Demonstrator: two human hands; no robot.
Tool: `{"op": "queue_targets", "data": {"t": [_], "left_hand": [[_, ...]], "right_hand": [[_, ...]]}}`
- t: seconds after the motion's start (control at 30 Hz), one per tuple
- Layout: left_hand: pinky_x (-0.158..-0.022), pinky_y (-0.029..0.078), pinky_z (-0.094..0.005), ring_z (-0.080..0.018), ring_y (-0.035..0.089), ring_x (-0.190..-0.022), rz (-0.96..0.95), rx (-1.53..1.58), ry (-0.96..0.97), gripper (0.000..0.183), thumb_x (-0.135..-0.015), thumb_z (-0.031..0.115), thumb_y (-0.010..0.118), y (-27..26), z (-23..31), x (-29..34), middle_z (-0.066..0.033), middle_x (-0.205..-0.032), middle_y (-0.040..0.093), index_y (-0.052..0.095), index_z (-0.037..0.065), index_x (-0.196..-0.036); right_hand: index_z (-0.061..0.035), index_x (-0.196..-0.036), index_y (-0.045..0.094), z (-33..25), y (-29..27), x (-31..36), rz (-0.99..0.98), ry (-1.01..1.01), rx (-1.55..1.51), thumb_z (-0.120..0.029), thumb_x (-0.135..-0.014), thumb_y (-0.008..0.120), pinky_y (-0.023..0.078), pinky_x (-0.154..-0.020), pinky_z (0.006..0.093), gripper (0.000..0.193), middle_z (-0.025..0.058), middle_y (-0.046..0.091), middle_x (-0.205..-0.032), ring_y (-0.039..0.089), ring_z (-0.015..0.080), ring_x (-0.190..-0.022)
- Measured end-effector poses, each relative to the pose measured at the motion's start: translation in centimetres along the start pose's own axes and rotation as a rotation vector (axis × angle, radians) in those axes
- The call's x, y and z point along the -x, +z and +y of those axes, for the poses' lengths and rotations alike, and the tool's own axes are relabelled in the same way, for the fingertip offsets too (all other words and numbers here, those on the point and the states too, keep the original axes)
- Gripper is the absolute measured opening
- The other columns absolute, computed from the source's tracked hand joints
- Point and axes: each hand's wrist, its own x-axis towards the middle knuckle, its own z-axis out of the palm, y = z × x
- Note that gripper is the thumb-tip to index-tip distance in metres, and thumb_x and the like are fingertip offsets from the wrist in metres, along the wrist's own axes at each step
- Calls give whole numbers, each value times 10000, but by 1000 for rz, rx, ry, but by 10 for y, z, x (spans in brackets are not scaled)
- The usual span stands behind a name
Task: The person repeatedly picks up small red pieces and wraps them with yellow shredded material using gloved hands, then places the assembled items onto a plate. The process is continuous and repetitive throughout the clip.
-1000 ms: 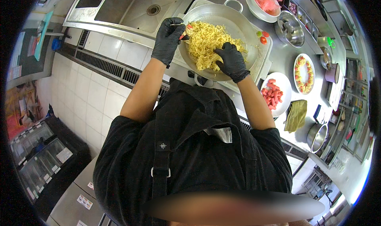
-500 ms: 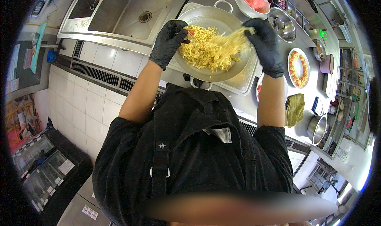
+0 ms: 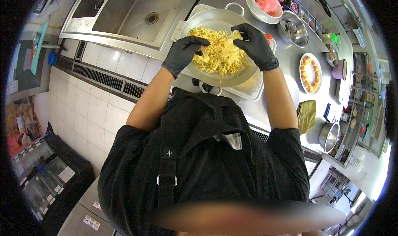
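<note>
A wide metal pan [image 3: 220,80] with loop handles holds a heap of loose yellow noodles [image 3: 219,59]. Both my hands wear black gloves. My left hand [image 3: 185,54] is over the pan's left side, fingers and thumb closed toward each other on what looks like a small red piece [image 3: 205,48] at the heap's edge. Across from it, my right hand [image 3: 256,47] curls its fingertips round noodles at the heap's upper right. Part of that pinch is hidden by the hand itself.
The pan rests on a metal tray [image 3: 253,93] beside a sink [image 3: 137,26]. To the right stand a white bowl with pink contents [image 3: 265,18], a steel bowl [image 3: 296,37], an oval plate ringed with red and yellow food [image 3: 317,72], a green cloth [image 3: 306,116] and a metal pot [image 3: 330,136].
My right hand has come left and inward to the heap, and the strands hanging from it are down among the other noodles. The left hand has shifted slightly right and lower.
</note>
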Motion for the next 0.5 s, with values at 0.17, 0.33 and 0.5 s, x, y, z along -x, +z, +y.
{"op": "queue_targets", "data": {"t": [0.17, 0.33, 0.5], "left_hand": [[-845, 475, -305, -174, 589, -951, 63, -364, 320, 318, -780, 189, 754, 33, 15, -5, -68, -1037, 627, 641, 53, -1045], [-744, 499, -313, -194, 606, -814, 90, -575, 443, 291, -751, 181, 781, 42, 19, -19, -87, -905, 623, 634, 35, -955], [-682, 510, -315, -215, 625, -737, 111, -615, 501, 246, -763, 210, 763, 33, 17, -18, -103, -851, 631, 641, 35, -886]], "right_hand": [[-38, -1160, 589, -34, -1, 3, -80, -29, -189, -98, -768, 722, 475, -895, 307, 417, 90, 628, -1112, 588, 173, -1032], [-74, -1199, 575, -46, -5, 9, -180, 20, -388, -35, -762, 681, 467, -899, 302, 451, 79, 606, -1146, 583, 161, -1008], [-62, -1146, 595, -38, -19, 13, -5, -45, -11, -5, -755, 620, 501, -793, 301, 396, 78, 637, -1040, 599, 162, -873]]}}
